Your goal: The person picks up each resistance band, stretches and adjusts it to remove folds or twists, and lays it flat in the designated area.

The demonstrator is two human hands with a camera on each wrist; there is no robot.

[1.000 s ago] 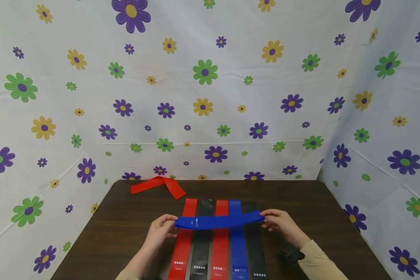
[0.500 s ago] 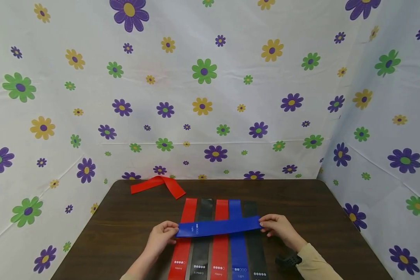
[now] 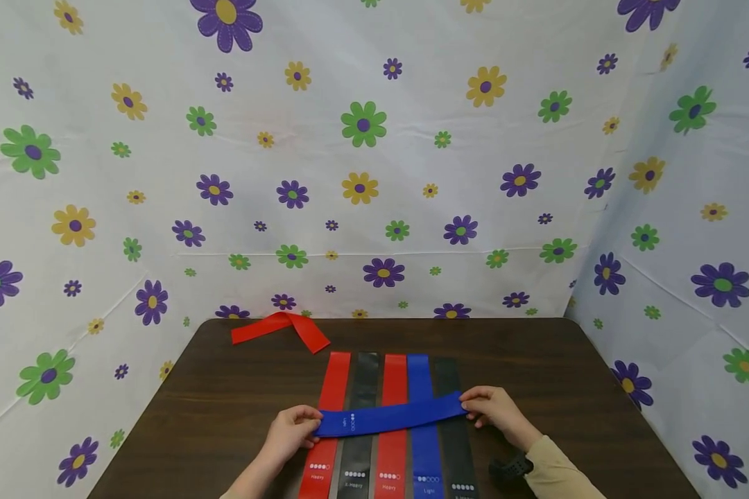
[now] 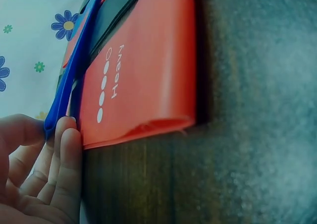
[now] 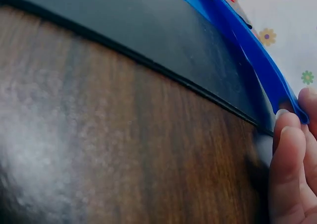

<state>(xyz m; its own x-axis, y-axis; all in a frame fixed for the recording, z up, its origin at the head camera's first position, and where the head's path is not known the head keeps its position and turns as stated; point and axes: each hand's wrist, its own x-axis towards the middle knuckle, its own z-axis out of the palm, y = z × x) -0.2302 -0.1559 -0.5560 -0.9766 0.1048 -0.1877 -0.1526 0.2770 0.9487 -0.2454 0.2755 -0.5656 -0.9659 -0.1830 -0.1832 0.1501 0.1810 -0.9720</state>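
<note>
A blue resistance band (image 3: 387, 420) stretches crosswise between both hands, its left end slightly nearer the front. At that left end the left hand (image 3: 290, 433) pinches it between thumb and fingers; the right hand (image 3: 496, 414) pinches the other end. Beneath it, side by side lengthwise, lie a red band (image 3: 317, 471), a black band (image 3: 354, 457), a second red band (image 3: 391, 457), a blue band (image 3: 426, 454) and another black band (image 3: 457, 443). In the left wrist view the nearest red band (image 4: 143, 70) reads "Heavy". The right wrist view shows the held blue band (image 5: 267, 70) folded into a flat loop.
Another red band (image 3: 308, 333) lies bent at the table's back left edge. The dark wooden table (image 3: 574, 388) is bordered by a flower-patterned cloth (image 3: 312, 125) behind and at the sides. A dark watch-like strap (image 3: 508, 470) is on the right wrist.
Both hands have brought the blue band nearer the front and lower over the row, the left end more than the right. The lying bands have stayed in place.
</note>
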